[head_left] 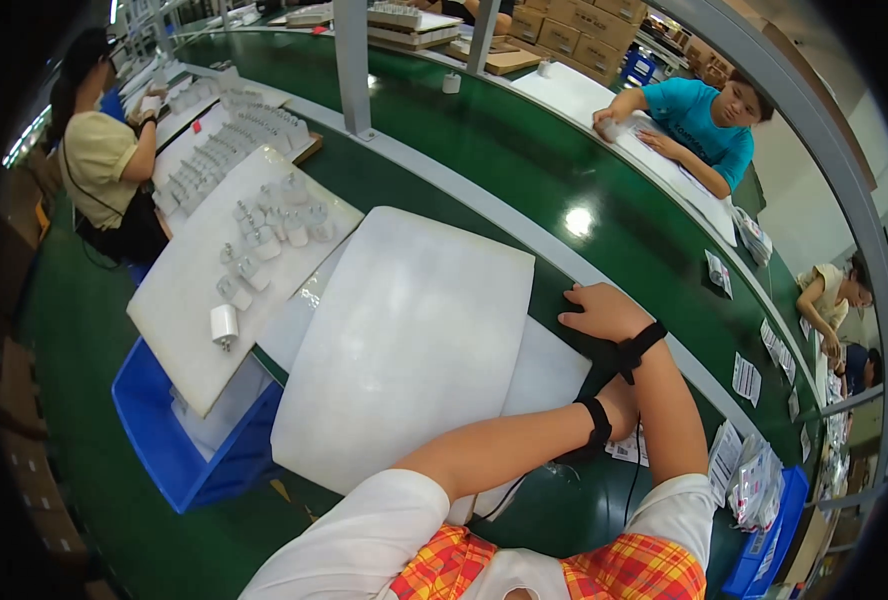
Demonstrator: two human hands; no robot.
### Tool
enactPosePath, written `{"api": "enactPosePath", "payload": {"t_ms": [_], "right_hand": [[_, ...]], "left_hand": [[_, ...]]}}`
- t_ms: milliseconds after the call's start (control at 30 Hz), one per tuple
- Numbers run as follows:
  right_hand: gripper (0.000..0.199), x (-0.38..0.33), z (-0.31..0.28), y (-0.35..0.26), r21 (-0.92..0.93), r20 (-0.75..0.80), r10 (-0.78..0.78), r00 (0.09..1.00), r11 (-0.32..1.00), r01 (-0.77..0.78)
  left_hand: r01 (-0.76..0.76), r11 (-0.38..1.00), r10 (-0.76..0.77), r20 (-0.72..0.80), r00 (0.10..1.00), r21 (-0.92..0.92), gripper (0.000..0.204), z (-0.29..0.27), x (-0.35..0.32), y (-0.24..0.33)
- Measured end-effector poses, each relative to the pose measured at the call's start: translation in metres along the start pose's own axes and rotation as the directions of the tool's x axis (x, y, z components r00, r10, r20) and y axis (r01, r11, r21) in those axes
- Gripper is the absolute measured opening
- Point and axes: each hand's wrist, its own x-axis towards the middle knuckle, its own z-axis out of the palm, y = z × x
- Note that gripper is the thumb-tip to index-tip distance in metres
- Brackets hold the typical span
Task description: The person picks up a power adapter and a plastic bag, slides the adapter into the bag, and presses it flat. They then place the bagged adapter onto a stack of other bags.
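The right hand [604, 312] lies palm down at the right edge of the large white foam sheet [414, 340], its fingers curled loosely, their tips resting on the green work surface [524, 170] just beside the sheet's rim. The left hand [619, 405] is tucked behind the right forearm; its fingers are hidden, so I cannot tell how they stand. The sheet lies flat, overlapping another white board [194, 300] that carries small white plug adapters [264, 240].

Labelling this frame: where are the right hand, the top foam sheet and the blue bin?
right hand [604, 312], head view, back of hand.
foam sheet [409, 340], head view, sheet's middle.
blue bin [149, 420], head view, near wall.
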Motion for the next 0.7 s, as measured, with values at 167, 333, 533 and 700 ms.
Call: {"api": "enactPosePath", "payload": {"t_ms": [167,333,533,700], "right_hand": [[0.046,0.018,-0.01,-0.035,-0.145,0.159,0.063,0.985,0.989,-0.04],[0.048,0.02,-0.003,-0.061,-0.224,0.206,0.148,0.967,0.969,-0.101],[0.069,0.002,0.031,-0.049,-0.249,0.074,0.183,0.98,0.955,-0.16],[0.075,-0.001,0.045,-0.041,-0.19,-0.03,0.173,0.984,0.966,-0.176]], "left_hand": [[-0.008,0.998,0.005,-0.049,0.999,-0.07,0.023,0.04,0.002,-0.024],[-0.098,0.946,0.077,-0.078,0.994,-0.308,0.032,0.025,-0.004,-0.022],[0.204,0.477,0.058,0.262,0.963,-0.855,0.046,0.041,-0.013,-0.023],[-0.283,0.958,0.283,0.005,0.959,0.035,0.05,0.078,-0.003,-0.037]]}}
